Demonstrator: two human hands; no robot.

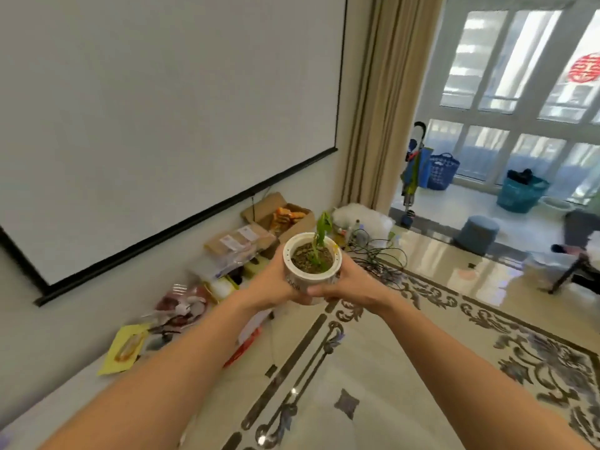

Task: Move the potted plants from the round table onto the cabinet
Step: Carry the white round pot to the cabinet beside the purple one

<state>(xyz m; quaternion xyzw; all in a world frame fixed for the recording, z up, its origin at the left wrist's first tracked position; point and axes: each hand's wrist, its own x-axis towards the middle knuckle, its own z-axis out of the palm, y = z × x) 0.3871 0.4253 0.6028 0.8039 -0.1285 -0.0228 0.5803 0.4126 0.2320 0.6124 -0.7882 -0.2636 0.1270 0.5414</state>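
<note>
Head cam, frame center: 2 hands cup 1 white pot (319, 280) with a droopy seedling, left hand (276, 284) and right hand (349, 282) curled snug around its sides.

Pot (313, 282) lettering partly covered, illegible.

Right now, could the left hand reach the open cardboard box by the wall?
Probably not: the left hand and right hand both grip the white plant pot, and the cardboard box lies farther off, beyond it.
</note>
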